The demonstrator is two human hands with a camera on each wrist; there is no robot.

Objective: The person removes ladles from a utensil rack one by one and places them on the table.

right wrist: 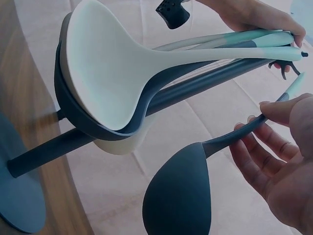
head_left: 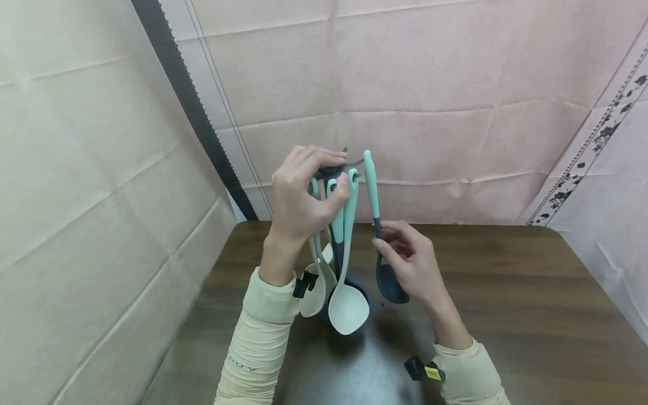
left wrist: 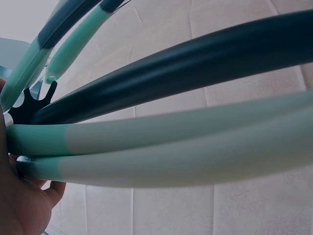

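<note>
My right hand (head_left: 407,256) pinches a dark ladle (head_left: 390,284) by its slim neck, with the mint handle (head_left: 371,183) pointing up and the bowl hanging low. This ladle is just to the right of a dark utensil stand (right wrist: 41,152). At the stand's hooked top (left wrist: 29,108), my left hand (head_left: 304,197) holds on, fingers over it and thumb by the hanging handles. A white ladle (head_left: 349,309) hangs at the front, with another dark ladle (right wrist: 61,93) behind it. Paler spoon-like utensils (head_left: 313,298) hang on the left, partly hidden by my wrist.
The stand's round base (right wrist: 22,186) rests on a brown wooden table (head_left: 506,292). Pale creased cloth (head_left: 420,73) hangs behind the table, and more cloth (head_left: 91,197) closes in the left side.
</note>
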